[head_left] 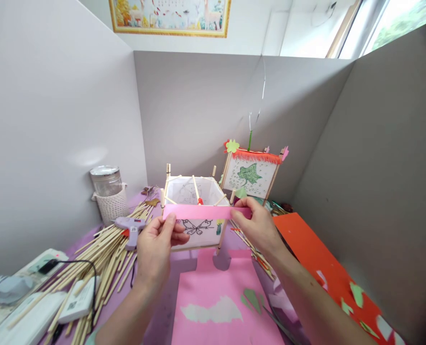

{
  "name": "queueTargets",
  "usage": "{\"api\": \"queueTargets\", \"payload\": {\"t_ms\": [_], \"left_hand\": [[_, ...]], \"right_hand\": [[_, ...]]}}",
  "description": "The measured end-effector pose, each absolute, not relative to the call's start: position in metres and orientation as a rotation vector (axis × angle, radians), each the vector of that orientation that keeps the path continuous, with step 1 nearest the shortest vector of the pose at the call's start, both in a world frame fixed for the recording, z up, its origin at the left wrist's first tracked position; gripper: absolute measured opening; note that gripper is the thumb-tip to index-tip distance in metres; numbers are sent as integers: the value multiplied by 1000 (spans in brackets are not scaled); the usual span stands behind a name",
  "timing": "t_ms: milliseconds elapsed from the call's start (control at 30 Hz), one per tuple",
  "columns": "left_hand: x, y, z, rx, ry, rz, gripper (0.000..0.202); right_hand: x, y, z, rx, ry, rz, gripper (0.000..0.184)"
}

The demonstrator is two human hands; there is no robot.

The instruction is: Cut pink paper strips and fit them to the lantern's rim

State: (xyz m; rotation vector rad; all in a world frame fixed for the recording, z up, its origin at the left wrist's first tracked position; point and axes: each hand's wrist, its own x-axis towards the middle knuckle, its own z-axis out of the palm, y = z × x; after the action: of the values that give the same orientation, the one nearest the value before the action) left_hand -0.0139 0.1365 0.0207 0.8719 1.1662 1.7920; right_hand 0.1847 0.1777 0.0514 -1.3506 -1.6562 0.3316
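A pink paper strip (pixel 201 212) is stretched level between my two hands, along the upper front edge of a lantern frame (pixel 223 235) of wooden sticks and white panels. The lantern's front panel (pixel 202 229) carries a black line drawing and a small green one. My left hand (pixel 158 244) pinches the strip's left end, thumb in front. Toward the other end, my right hand (pixel 255 223) pinches the strip between thumb and fingers, and its tip pokes out past them. Inside the open top, a stick with a red piece (pixel 200 201) crosses the frame.
A finished-looking lantern (pixel 250 177) stands behind on the right. Wooden sticks (pixel 108 263), a purple glue gun (pixel 132 227) and a jar in a woven holder (pixel 110 201) are at left. Pink paper (pixel 191 330), scissors (pixel 275 323) and red-orange paper (pixel 316 258) lie nearer me.
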Motion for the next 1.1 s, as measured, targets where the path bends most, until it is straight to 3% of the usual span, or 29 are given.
{"api": "queueTargets", "payload": {"t_ms": [700,967,1100], "left_hand": [[-12,135,21,893,1202,1807,34],[-13,117,19,1086,1486,2095,31],[-3,95,21,1726,1607,2249,15]], "right_hand": [[179,179,55,-1270,-1635,193,10],[198,163,57,-1238,-1581,657,19],[203,135,57,-1214,-1669,680,16]]}}
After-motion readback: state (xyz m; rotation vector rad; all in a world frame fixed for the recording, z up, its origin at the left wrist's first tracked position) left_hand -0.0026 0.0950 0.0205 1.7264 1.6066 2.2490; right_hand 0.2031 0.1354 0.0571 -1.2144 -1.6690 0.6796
